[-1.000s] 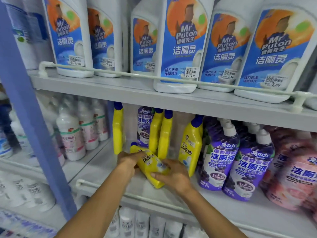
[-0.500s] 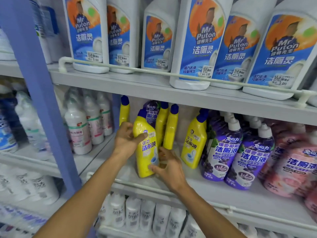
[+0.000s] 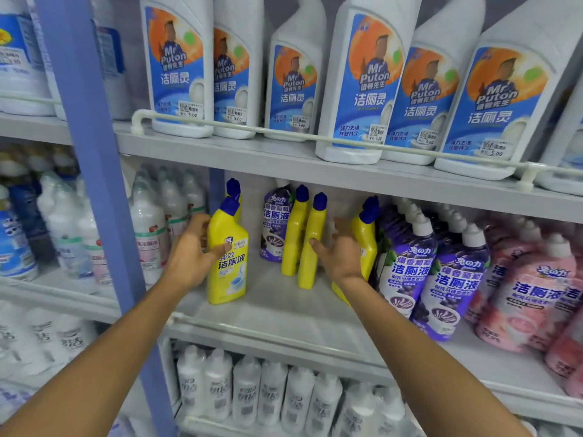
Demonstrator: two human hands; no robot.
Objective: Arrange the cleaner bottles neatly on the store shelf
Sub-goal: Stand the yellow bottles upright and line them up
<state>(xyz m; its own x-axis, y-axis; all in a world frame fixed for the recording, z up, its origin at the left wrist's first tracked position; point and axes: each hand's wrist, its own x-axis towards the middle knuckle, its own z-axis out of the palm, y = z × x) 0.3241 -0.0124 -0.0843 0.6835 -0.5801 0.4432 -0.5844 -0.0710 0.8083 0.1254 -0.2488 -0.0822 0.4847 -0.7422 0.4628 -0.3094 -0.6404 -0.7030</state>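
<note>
A yellow cleaner bottle (image 3: 227, 269) with a blue cap stands upright at the left of the middle shelf (image 3: 284, 310), label facing me. My left hand (image 3: 189, 252) grips its left side, thumb across the label. Another yellow bottle (image 3: 233, 190) stands behind it, mostly hidden. Two yellow bottles (image 3: 307, 244) stand side-on in the middle. My right hand (image 3: 340, 253) is spread between them and a yellow bottle (image 3: 367, 241) on the right, thumb touching the side-on pair, fingers apart. It holds nothing that I can see.
A purple bottle (image 3: 275, 228) stands at the back. Purple bottles (image 3: 407, 272) and pink bottles (image 3: 533, 288) crowd the right. White Mr Puton bottles (image 3: 362, 89) fill the shelf above. A blue post (image 3: 94, 184) bounds the left. A white rail (image 3: 268, 329) edges the shelf front.
The yellow bottle, tilted in both hands a second ago, now stands upright at the shelf's left. My right hand has let go and moved right to the other yellow bottles.
</note>
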